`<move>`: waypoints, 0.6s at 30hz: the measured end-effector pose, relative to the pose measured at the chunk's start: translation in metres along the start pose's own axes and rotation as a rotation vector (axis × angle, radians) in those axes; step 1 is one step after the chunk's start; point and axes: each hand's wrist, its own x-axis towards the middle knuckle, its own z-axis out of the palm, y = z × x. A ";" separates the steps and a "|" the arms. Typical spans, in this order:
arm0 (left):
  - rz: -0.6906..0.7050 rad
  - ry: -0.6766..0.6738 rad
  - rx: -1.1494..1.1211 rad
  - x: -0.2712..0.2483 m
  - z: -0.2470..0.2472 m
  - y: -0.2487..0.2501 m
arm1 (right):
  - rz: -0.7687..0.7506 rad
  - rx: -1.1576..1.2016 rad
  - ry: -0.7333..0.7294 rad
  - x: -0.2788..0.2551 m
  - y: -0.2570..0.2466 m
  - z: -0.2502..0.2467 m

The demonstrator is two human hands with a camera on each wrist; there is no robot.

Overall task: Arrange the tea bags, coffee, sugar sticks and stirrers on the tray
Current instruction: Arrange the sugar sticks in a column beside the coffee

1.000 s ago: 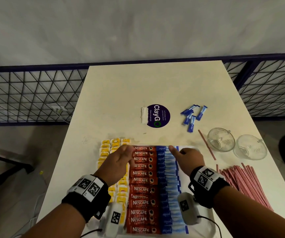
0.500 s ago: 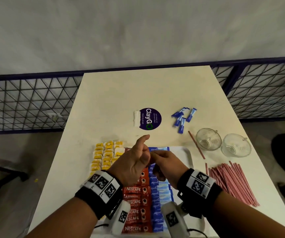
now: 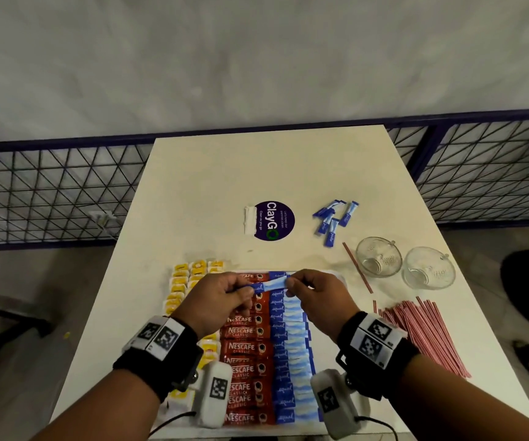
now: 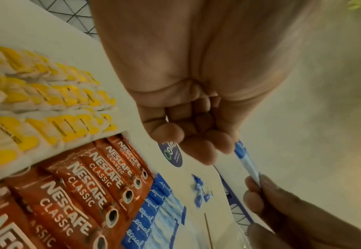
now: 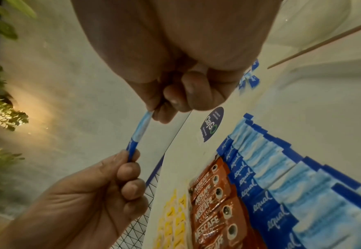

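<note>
Both hands hold one blue sugar stick (image 3: 270, 285) level above the far end of the white tray (image 3: 339, 276). My left hand (image 3: 225, 297) pinches its dark blue end, and my right hand (image 3: 314, 294) pinches its pale end. The stick shows edge-on in the left wrist view (image 4: 246, 161) and in the right wrist view (image 5: 140, 133). On the tray lie a column of red coffee sachets (image 3: 244, 351), a column of blue sugar sticks (image 3: 290, 345) and yellow tea bags (image 3: 190, 281). A heap of red stirrers (image 3: 422, 335) lies on the table to the right.
Several loose blue sugar sticks (image 3: 333, 221) lie farther back, near a round purple sticker (image 3: 272, 220). One stray stirrer (image 3: 357, 267) lies beside two upturned glass cups (image 3: 379, 256) (image 3: 428, 272). A wire fence (image 3: 50, 192) runs behind the table.
Both hands lifted off the rows on the tray, came together, and now hold a single sugar stick stretched between them above the tray's far end.
</note>
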 end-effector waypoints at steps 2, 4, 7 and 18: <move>-0.010 0.012 -0.025 0.001 0.004 0.000 | 0.015 0.043 0.020 0.001 0.004 0.002; -0.010 0.015 -0.032 0.003 0.007 0.001 | 0.034 0.089 0.030 0.001 0.006 0.004; -0.023 -0.013 0.018 0.004 0.008 0.001 | 0.078 0.128 0.005 0.004 0.010 0.004; -0.479 0.396 0.579 0.016 -0.071 -0.082 | 0.500 0.237 0.070 0.032 0.080 0.000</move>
